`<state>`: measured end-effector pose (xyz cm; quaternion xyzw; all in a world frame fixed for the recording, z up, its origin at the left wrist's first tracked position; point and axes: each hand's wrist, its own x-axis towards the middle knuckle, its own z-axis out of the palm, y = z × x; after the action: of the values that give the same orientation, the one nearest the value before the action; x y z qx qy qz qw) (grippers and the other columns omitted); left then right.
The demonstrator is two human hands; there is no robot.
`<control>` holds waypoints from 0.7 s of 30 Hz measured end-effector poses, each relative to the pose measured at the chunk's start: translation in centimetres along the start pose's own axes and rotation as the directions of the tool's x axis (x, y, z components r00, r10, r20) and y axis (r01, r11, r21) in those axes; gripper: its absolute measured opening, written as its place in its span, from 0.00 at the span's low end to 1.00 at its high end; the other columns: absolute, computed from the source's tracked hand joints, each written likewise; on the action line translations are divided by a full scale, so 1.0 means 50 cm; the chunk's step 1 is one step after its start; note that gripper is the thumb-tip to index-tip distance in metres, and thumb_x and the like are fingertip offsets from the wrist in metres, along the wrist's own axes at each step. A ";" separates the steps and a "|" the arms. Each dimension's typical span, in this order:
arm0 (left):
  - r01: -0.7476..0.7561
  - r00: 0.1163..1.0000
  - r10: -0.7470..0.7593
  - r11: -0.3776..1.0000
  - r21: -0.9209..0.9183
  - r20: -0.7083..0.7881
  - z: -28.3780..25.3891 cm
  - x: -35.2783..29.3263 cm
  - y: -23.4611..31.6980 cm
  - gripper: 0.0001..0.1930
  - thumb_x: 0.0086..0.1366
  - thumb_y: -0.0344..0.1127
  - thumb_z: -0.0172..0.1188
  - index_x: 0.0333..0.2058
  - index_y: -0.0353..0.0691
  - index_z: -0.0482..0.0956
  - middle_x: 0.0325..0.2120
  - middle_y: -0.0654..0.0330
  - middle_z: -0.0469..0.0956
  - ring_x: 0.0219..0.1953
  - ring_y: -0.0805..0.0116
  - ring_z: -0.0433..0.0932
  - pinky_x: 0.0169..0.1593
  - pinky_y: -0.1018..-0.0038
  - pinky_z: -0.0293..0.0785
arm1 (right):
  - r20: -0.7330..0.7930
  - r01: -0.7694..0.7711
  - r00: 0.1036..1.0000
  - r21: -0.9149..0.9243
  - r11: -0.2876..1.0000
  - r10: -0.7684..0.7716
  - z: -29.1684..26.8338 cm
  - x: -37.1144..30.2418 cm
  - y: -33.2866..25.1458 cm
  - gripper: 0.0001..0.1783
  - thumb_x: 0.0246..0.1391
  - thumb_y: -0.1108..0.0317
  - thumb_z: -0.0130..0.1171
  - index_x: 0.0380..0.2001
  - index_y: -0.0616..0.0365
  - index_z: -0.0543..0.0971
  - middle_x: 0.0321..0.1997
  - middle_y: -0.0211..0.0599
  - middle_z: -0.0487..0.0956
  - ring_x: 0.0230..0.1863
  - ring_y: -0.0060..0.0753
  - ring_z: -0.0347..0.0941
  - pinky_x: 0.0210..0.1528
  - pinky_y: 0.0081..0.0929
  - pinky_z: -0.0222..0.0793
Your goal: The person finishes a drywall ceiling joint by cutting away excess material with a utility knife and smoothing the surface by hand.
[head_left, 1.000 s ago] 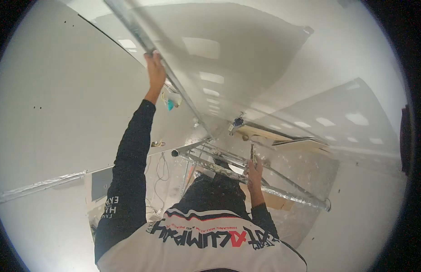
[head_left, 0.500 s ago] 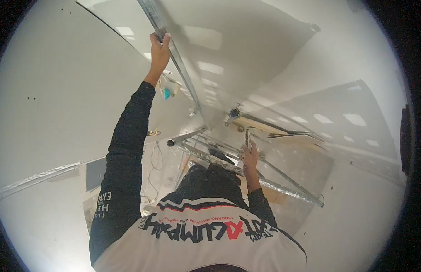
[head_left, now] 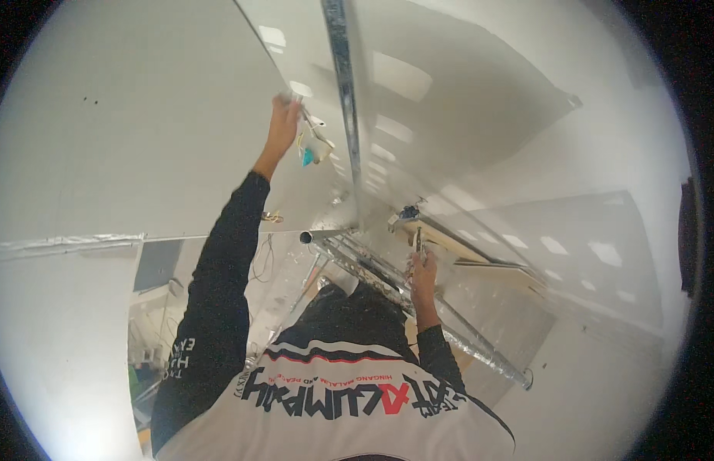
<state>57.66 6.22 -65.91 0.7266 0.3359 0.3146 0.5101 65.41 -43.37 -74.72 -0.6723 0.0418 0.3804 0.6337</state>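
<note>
showing blurred at the fingertips, the left hand [head_left: 284,125] is raised near a dark seam; cannot tell whether it holds anything. metal strip [head_left: 347,94] stands to its right, apart, upper end cut off. right hand [head_left: 423,275] grips a slim tool [head_left: 418,240], kind unclear. scaffold tubes [head_left: 482,356] pass behind that hand, partly hidden. pale panel [head_left: 165,146] left of the left hand.

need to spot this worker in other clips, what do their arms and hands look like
The left sleeve is long and black with pale lettering; the right sleeve is black too. Both join a whitish shirt with black and red lettering. The left hand and right hand are bare, without gloves; rings would be too small to tell.
</note>
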 end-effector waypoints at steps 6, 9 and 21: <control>-0.153 0.988 0.123 0.594 0.790 0.099 -0.218 -0.510 -0.413 0.23 0.80 0.39 0.42 0.67 0.32 0.62 0.65 0.24 0.59 0.66 0.25 0.61 0.69 0.49 0.61 | 0.124 0.073 0.990 -0.080 0.994 -0.062 0.075 0.062 0.041 0.24 0.69 0.69 0.57 0.65 0.58 0.68 0.29 0.29 0.76 0.22 0.18 0.69 0.21 0.20 0.65; 0.471 0.849 -0.525 0.690 0.550 -0.068 -0.195 -0.759 -0.414 0.23 0.79 0.36 0.40 0.66 0.33 0.66 0.59 0.26 0.70 0.65 0.29 0.66 0.67 0.46 0.64 | 0.135 0.042 0.991 -0.199 0.979 -0.015 0.086 0.045 0.012 0.23 0.70 0.68 0.56 0.65 0.57 0.69 0.31 0.29 0.78 0.23 0.18 0.70 0.22 0.20 0.66; 0.853 0.484 -0.808 0.522 -0.025 -0.336 -0.223 -1.497 -0.512 0.26 0.73 0.53 0.55 0.52 0.32 0.75 0.40 0.42 0.83 0.40 0.48 0.83 0.43 0.58 0.78 | 0.568 0.159 0.820 -0.342 0.926 0.069 0.337 0.031 0.026 0.22 0.66 0.69 0.60 0.61 0.59 0.72 0.35 0.31 0.79 0.25 0.21 0.71 0.23 0.23 0.67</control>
<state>1.31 -41.94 -95.73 0.4497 0.7415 0.1113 0.4853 58.11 -28.06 -75.12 -0.6367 -0.2391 0.5490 0.4858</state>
